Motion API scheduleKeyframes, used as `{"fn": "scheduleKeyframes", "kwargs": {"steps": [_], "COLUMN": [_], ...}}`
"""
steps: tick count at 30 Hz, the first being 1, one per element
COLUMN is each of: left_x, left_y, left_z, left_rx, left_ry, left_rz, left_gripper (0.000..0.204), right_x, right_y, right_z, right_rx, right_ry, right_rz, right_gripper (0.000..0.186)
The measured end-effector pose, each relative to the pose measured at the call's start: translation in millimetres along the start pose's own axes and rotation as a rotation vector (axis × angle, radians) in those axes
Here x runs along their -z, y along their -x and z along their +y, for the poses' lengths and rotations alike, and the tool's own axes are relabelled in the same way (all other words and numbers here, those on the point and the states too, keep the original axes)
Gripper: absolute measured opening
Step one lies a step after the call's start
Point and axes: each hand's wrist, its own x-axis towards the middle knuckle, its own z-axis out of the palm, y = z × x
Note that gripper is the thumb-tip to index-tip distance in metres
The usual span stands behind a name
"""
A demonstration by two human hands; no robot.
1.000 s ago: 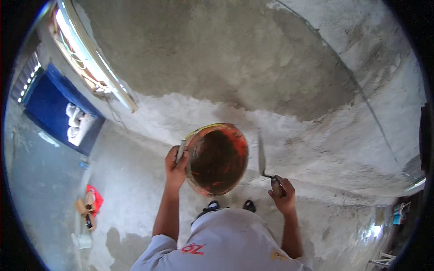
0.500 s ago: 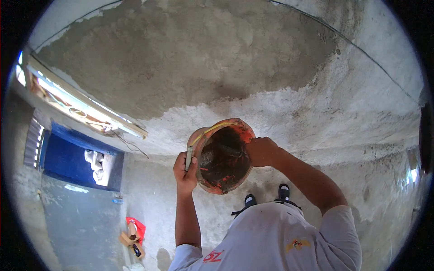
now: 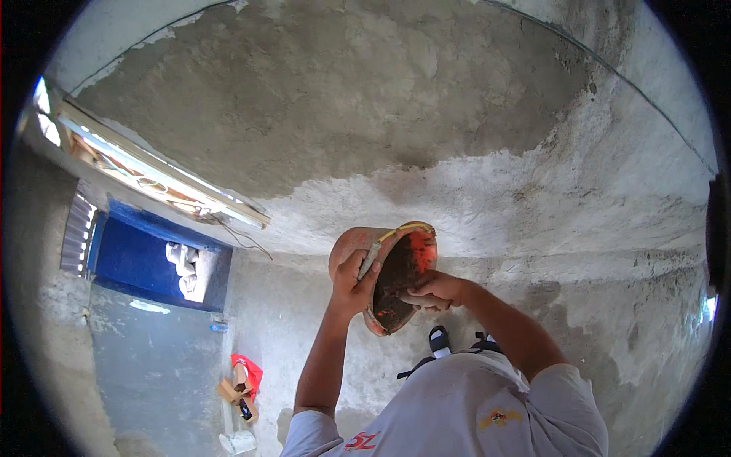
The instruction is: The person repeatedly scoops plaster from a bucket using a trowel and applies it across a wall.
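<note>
My left hand (image 3: 352,288) is closed round the pale grip of the handle on a mortar-caked orange bucket (image 3: 356,244), near its rim. The bucket is held in the air, tilted with its mouth turned toward the right, and its inside looks dark and dirty. At the mouth's lower right, my right hand (image 3: 438,291) has its fingers bent inward and reaching into the opening. Whatever those fingers hold, if anything, cannot be made out. A yellow strip, part of the handle, runs along the upper rim.
Ahead is a wall with a darker plaster patch (image 3: 327,99) above a paler band. A long batten (image 3: 167,167) juts from the left by a blue doorway (image 3: 133,255). A red bag (image 3: 250,370) and cardboard box (image 3: 228,391) lie on the floor at lower left.
The bucket has tipped further, its mouth swinging to the right. My left hand has shifted right with it. My right hand has moved lower, from the rim to inside the opening.
</note>
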Motion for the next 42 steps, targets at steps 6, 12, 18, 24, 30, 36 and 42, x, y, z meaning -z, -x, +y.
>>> {"fn": "scheduleKeyframes", "kwargs": {"steps": [6, 12, 18, 24, 30, 36, 42], "left_x": [10, 16, -8, -44, -74, -102, -108], "left_y": [16, 26, 26, 37, 24, 20, 23], "left_z": [2, -3, -12, -43, -34, -35, -3], "left_rx": [0.017, 0.036, 0.159, 0.204, 0.267, 0.291, 0.277], "left_ry": [-0.008, 0.086, 0.259, 0.423, 0.376, 0.425, 0.395], "left_rz": [0.213, 0.581, 0.726, 0.630, 0.610, 0.585, 0.645], "left_gripper": [0.010, 0.012, 0.019, 0.018, 0.014, 0.013, 0.010], "right_x": [10, 28, 66, 60, 88, 148, 194], "right_y": [-2, 56, 140, 225, 275, 272, 256], "right_z": [14, 0, 4, -10, -30, -51, -44], "right_rx": [0.133, 0.269, 0.555, 0.853, 1.132, 1.195, 0.990], "right_ry": [-0.539, -0.620, -0.570, -0.150, 1.062, 1.210, 1.301], "right_rz": [-0.180, -0.228, -0.149, 0.450, 1.523, 1.872, 2.001], "right_gripper": [0.039, 0.045, 0.042, 0.044, 0.044, 0.051, 0.052]}}
